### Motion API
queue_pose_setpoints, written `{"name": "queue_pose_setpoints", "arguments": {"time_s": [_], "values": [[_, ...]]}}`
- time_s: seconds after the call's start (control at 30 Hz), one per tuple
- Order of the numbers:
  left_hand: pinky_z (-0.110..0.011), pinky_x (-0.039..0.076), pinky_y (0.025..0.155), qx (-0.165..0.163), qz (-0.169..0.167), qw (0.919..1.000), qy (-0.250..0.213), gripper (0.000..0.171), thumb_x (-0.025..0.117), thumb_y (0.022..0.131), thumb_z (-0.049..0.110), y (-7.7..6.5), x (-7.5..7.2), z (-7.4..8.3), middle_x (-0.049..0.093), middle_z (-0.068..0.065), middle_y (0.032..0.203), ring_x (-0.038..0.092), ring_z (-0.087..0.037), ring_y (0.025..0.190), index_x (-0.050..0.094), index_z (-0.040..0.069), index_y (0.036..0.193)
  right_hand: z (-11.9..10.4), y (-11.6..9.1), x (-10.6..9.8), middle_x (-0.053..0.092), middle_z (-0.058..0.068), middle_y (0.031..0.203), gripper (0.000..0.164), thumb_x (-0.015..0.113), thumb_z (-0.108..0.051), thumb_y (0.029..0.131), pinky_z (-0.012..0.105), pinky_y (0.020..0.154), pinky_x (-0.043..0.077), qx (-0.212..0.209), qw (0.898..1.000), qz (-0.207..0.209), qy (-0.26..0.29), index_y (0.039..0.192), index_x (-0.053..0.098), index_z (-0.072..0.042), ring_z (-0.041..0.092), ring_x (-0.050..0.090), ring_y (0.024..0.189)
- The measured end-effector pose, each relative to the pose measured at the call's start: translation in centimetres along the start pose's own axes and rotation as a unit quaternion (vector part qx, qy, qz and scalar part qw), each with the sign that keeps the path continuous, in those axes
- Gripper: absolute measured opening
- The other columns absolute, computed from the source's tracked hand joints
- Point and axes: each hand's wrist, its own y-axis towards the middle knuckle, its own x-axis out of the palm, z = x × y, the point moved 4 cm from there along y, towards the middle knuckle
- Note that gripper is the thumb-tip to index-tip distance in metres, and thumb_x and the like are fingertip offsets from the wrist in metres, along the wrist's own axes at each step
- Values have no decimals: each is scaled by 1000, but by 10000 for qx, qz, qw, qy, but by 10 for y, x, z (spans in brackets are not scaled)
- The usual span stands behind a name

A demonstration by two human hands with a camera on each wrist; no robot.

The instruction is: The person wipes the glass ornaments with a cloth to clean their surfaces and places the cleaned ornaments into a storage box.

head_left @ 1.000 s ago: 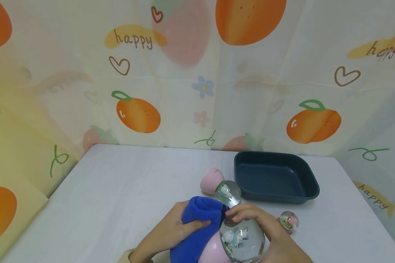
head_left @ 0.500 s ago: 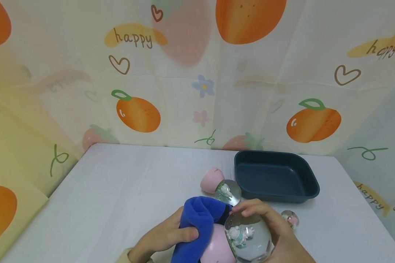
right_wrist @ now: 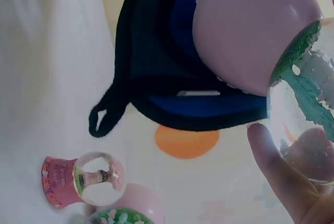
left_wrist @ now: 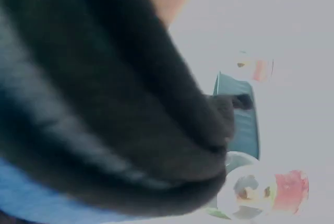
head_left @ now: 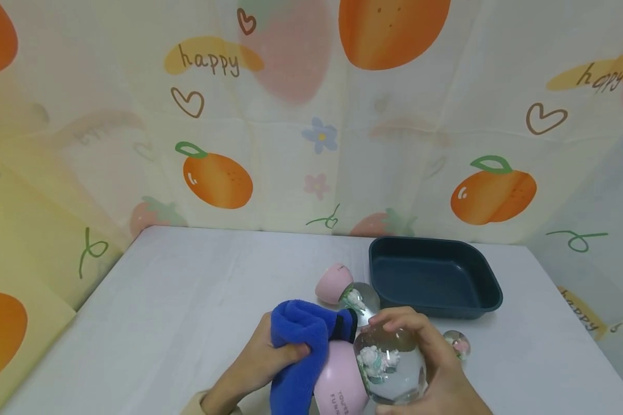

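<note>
In the head view my left hand [head_left: 259,358] grips a folded blue cloth [head_left: 301,331] with black edging, thumb on top. The cloth lies against the pink base of a large snow globe [head_left: 342,377], which is tilted on its side. My right hand [head_left: 441,369] holds this globe by its clear ball, fingers over the top and thumb below. White figures show inside the ball, and dark lettering is on the base. In the right wrist view the cloth [right_wrist: 151,67] wraps behind the pink base, its hanging loop dangling. Dark cloth edging [left_wrist: 130,93] fills much of the left wrist view.
Behind the hands another pink-based snow globe [head_left: 334,284] lies on its side, close to a dark blue rectangular pan [head_left: 436,308]. A small snow globe [head_left: 457,344] is on the white table [head_left: 187,300], right of the right hand. A fruit-print curtain [head_left: 280,144] hangs behind.
The held snow globe has turned, bringing the lettering on its base into view. My left hand and the cloth have shifted slightly left and up; more of the pink base shows.
</note>
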Motion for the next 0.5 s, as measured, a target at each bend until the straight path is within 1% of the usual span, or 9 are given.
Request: {"name": "queue_pose_setpoints", "arguments": {"time_s": [0.03, 0.1, 0.17, 0.2, 0.27, 0.37, 0.4, 0.43, 0.5], "values": [[-30, 53, 69, -57, -41, 10000, 33, 20, 64, 91, 20, -1, 0, 1, 56, -8, 79, 56, -3, 79, 59, 1, 90, 0, 1, 0, 45, 20, 140, 85, 83, 17, 58, 30, 93, 56, -61, 10000, 16, -3, 130, 39, 10, 24, 50, 125], [-30, 54, 74, -220, -148, 9996, 90, 23, 66, 88, 19, -2, 0, 3, 62, -5, 88, 59, -4, 84, 61, 1, 102, 2, 2, -1, 45, 21, 139, 84, 83, 15, 59, 28, 95, 54, -209, 9998, 31, -18, 129, 37, 13, 25, 50, 124], [-31, 54, 84, -286, -286, 9990, 196, 38, 69, 84, 16, -2, 1, 5, 67, -5, 103, 62, -8, 94, 60, 3, 118, 4, 3, -3, 45, 22, 138, 84, 83, 14, 59, 27, 95, 53, -231, 9997, 101, -58, 128, 36, 13, 25, 51, 123], [-31, 53, 90, -277, -352, 9987, 244, 48, 72, 83, 14, -2, 2, 7, 67, -6, 113, 63, -11, 101, 57, 5, 127, 4, 3, -4, 45, 21, 137, 84, 83, 14, 59, 26, 95, 53, -216, 9996, 146, -88, 128, 36, 13, 24, 51, 123], [-32, 49, 101, -224, -454, 9981, 361, 63, 76, 80, 11, -1, 3, 10, 64, -8, 128, 62, -16, 114, 51, 8, 138, 6, 4, -5, 47, 21, 135, 83, 84, 11, 58, 25, 99, 50, -255, 9989, 283, -273, 127, 37, 14, 24, 51, 124], [-32, 44, 109, -37, -483, 9969, 627, 74, 81, 79, 13, 0, 4, 13, 58, -8, 139, 58, -19, 124, 45, 11, 144, 6, 5, -7, 51, 19, 132, 83, 83, 12, 54, 25, 99, 48, -147, 9973, 540, -471, 125, 39, 13, 23, 50, 125], [-32, 43, 109, 11, -471, 9965, 690, 76, 82, 79, 13, 1, 4, 14, 57, -8, 140, 57, -19, 125, 45, 11, 145, 5, 5, -7, 52, 19, 131, 84, 82, 12, 53, 25, 98, 47, -88, 9962, 656, -571, 125, 40, 13, 23, 49, 124], [-31, 43, 109, 28, -441, 9961, 759, 76, 82, 79, 14, 1, 4, 14, 57, -7, 141, 57, -18, 126, 44, 12, 145, 5, 5, -8, 54, 17, 130, 83, 82, 11, 54, 25, 97, 46, 94, 9938, 804, -757, 126, 41, 11, 21, 50, 123], [-32, 44, 110, 165, -392, 9947, 936, 74, 81, 80, 13, 1, 5, 17, 56, -7, 142, 56, -18, 127, 44, 12, 144, 5, 4, -7, 55, 13, 130, 81, 81, 10, 58, 24, 94, 48, 607, 9871, 1046, -1053, 129, 43, 5, 18, 50, 121]]}}
